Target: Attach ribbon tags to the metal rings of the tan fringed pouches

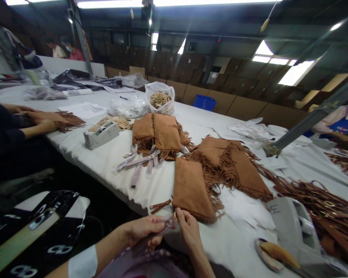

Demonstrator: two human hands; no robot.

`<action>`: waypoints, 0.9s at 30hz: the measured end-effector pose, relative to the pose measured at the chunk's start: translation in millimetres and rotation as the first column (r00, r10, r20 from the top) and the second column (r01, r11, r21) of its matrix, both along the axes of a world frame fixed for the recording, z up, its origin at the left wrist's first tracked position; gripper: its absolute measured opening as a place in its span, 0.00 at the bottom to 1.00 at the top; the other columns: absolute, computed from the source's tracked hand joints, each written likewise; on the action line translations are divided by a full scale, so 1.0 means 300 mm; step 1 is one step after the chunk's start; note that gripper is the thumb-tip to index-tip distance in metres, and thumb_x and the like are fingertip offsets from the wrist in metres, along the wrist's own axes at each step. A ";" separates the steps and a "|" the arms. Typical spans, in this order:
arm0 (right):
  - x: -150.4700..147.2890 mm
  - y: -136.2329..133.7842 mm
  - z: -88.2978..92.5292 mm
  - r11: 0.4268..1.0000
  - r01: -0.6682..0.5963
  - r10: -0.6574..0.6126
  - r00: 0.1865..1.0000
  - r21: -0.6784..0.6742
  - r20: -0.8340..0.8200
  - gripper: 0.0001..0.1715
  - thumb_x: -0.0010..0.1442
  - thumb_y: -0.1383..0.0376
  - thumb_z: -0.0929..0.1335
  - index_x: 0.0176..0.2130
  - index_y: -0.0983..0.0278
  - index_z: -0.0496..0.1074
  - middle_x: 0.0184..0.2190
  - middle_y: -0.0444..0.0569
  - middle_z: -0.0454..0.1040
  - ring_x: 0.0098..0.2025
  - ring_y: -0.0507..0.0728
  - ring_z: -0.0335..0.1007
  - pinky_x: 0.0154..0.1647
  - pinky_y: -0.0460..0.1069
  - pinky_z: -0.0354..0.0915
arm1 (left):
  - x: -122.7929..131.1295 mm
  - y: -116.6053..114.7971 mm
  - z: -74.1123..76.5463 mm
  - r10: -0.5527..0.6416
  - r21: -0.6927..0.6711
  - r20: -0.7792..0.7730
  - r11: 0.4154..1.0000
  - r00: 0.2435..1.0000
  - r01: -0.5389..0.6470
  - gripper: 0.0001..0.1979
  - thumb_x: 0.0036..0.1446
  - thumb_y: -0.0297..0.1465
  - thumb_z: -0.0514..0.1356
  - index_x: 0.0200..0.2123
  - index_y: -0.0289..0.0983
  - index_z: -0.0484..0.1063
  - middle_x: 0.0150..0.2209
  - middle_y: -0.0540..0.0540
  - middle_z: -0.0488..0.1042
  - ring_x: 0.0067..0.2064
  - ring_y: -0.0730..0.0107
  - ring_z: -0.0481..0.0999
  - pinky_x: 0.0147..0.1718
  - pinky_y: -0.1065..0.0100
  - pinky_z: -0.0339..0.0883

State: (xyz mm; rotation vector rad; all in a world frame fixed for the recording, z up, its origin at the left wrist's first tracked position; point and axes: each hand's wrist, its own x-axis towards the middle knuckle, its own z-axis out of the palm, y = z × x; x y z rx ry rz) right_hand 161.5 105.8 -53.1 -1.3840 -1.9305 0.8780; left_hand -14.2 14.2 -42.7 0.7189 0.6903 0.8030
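Note:
At the table's near edge my left hand (150, 227) is closed on a plastic-wrapped strap (169, 222). Close beside it, my right hand (188, 227) pinches a small gold-coloured clasp (175, 213) at the strap's end. Just beyond my fingers lies a brown suede fringed bag (190, 185), flat on the cloth, its leather zip pull (161, 205) pointing left. Whether the clasp is hooked to this bag I cannot tell. Further back are a pile of similar bags (165, 133), more fringed bags (220, 154) to the right, and several wrapped straps (137, 173).
A tape dispenser (101, 135) stands at the left edge, another (292, 227) at right beside a tape roll (268, 255). Brown straps (321, 204) heap up far right. A clear bag of tan pieces (160, 98) stands behind. At left, another person's hands (46, 125) hold a fringed bag.

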 end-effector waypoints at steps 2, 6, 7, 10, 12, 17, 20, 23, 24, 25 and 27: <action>-0.002 -0.004 0.005 0.998 -0.041 0.040 0.999 -0.051 -0.026 0.36 0.57 0.39 0.57 0.23 0.63 0.74 0.21 0.47 0.75 0.26 0.57 0.70 0.27 0.47 0.62 | -0.009 -0.018 -0.021 0.034 0.001 -0.115 0.999 0.993 -0.034 0.28 0.54 0.52 0.58 0.48 0.35 0.69 0.17 0.54 0.66 0.16 0.78 0.61 0.20 0.74 0.55; -0.004 -0.015 0.013 0.999 -0.027 0.025 0.999 -0.046 -0.042 0.32 0.56 0.41 0.60 0.24 0.63 0.74 0.23 0.48 0.76 0.28 0.57 0.70 0.29 0.47 0.62 | -0.010 -0.034 -0.046 0.088 0.008 -0.313 0.996 0.946 -0.089 0.27 0.54 0.55 0.54 0.37 0.35 0.69 0.20 0.51 0.71 0.18 0.77 0.65 0.19 0.75 0.52; -0.004 -0.018 0.014 0.999 -0.017 0.015 0.999 -0.043 -0.050 0.31 0.56 0.41 0.61 0.24 0.63 0.74 0.23 0.48 0.76 0.28 0.57 0.70 0.29 0.47 0.62 | -0.007 -0.032 -0.046 0.086 0.013 -0.340 0.996 0.936 -0.087 0.28 0.54 0.56 0.52 0.35 0.35 0.68 0.20 0.50 0.72 0.18 0.76 0.66 0.19 0.75 0.52; -0.004 -0.023 0.014 0.999 0.009 -0.014 0.997 -0.052 -0.080 0.30 0.55 0.42 0.63 0.23 0.63 0.74 0.22 0.49 0.75 0.27 0.58 0.69 0.28 0.48 0.62 | -0.002 -0.018 -0.032 0.094 0.054 -0.444 0.995 0.891 -0.078 0.30 0.55 0.58 0.48 0.32 0.35 0.68 0.21 0.48 0.73 0.19 0.74 0.68 0.20 0.74 0.54; -0.004 -0.025 0.010 0.998 0.025 -0.029 0.996 -0.051 -0.080 0.30 0.55 0.42 0.63 0.23 0.64 0.74 0.22 0.50 0.75 0.26 0.58 0.69 0.28 0.48 0.62 | -0.005 -0.015 -0.018 0.136 0.116 -0.579 0.990 0.804 -0.084 0.30 0.56 0.57 0.47 0.30 0.35 0.69 0.20 0.49 0.72 0.19 0.73 0.68 0.21 0.73 0.56; -0.006 -0.029 0.000 0.999 0.025 -0.024 1.000 0.033 -0.016 0.29 0.56 0.44 0.62 0.22 0.62 0.73 0.23 0.50 0.75 0.28 0.58 0.70 0.28 0.48 0.61 | -0.019 -0.033 0.006 0.167 0.177 -0.731 0.983 0.662 -0.052 0.31 0.57 0.56 0.45 0.21 0.36 0.69 0.19 0.48 0.71 0.20 0.70 0.70 0.22 0.71 0.59; -0.003 -0.028 0.001 1.000 -0.013 0.014 0.999 0.017 -0.036 0.29 0.57 0.44 0.62 0.22 0.62 0.73 0.23 0.50 0.75 0.28 0.58 0.70 0.29 0.48 0.62 | -0.007 -0.031 0.011 0.108 0.111 -0.628 0.993 0.771 -0.048 0.31 0.56 0.57 0.45 0.23 0.36 0.68 0.19 0.47 0.72 0.20 0.70 0.70 0.21 0.71 0.59; 0.003 -0.029 0.006 0.999 -0.035 0.035 0.998 0.007 -0.048 0.30 0.57 0.44 0.62 0.22 0.63 0.73 0.23 0.50 0.75 0.28 0.58 0.70 0.29 0.48 0.62 | 0.020 -0.005 0.010 0.125 0.113 -0.573 0.991 0.810 -0.073 0.30 0.53 0.58 0.48 0.26 0.36 0.66 0.20 0.48 0.72 0.20 0.72 0.69 0.21 0.72 0.58; 0.004 -0.030 0.008 0.999 -0.040 0.040 0.998 0.011 -0.047 0.30 0.57 0.44 0.62 0.21 0.63 0.73 0.22 0.50 0.75 0.27 0.58 0.69 0.29 0.48 0.62 | 0.029 0.006 0.009 0.129 0.112 -0.564 0.991 0.815 -0.079 0.29 0.53 0.58 0.48 0.26 0.36 0.66 0.19 0.48 0.72 0.19 0.72 0.68 0.21 0.71 0.58; 0.005 -0.030 0.009 0.999 -0.043 0.044 0.998 0.018 -0.045 0.30 0.57 0.43 0.62 0.21 0.63 0.73 0.22 0.50 0.74 0.27 0.57 0.69 0.29 0.48 0.62 | 0.038 0.017 0.009 0.132 0.109 -0.558 0.990 0.819 -0.085 0.29 0.52 0.59 0.48 0.26 0.37 0.65 0.19 0.49 0.72 0.19 0.72 0.68 0.21 0.71 0.58; 0.006 -0.031 0.012 0.998 -0.052 0.053 0.998 0.036 -0.035 0.31 0.57 0.43 0.61 0.20 0.63 0.72 0.22 0.50 0.74 0.27 0.57 0.69 0.28 0.48 0.62 | 0.054 0.037 0.010 0.141 0.097 -0.548 0.990 0.824 -0.104 0.30 0.50 0.60 0.48 0.27 0.37 0.65 0.19 0.49 0.71 0.19 0.71 0.68 0.21 0.70 0.59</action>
